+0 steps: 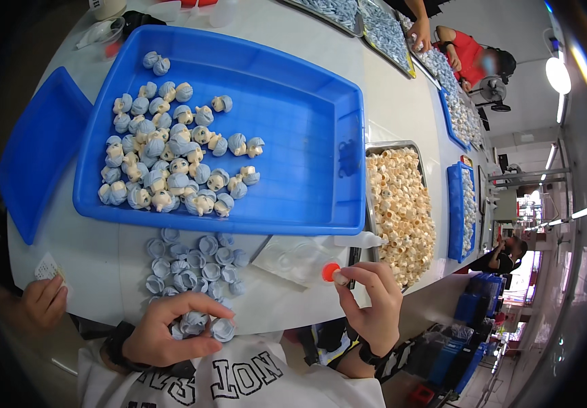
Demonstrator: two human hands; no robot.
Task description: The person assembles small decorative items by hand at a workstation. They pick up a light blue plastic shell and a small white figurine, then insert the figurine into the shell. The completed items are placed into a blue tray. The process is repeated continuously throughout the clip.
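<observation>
- In the head view, our left hand [161, 334] pinches a light blue cap [222, 330] between thumb and forefinger, above the near edge of the table [266, 307]; more caps [193, 321] sit in the curl of that hand.
- Our right hand [376, 302] pinches a small pale piece [340, 277] with thumb and forefinger, just beside an orange-red disc [331, 271]; whether they touch, we cannot tell.
- Loose blue shells [196, 258] lie between the near wall of the blue tub [293, 221] and the table's near edge; a metal tray [372, 147] of pale parts stands by the tub's right end.
- We judge the cap light, thin-walled and fairly stiff, perhaps a little slippery; we would grip it by opposite sides of its rim, without squeezing hard.
- The pale piece looks light and firm; its small size suits fingertips on its sides.
</observation>
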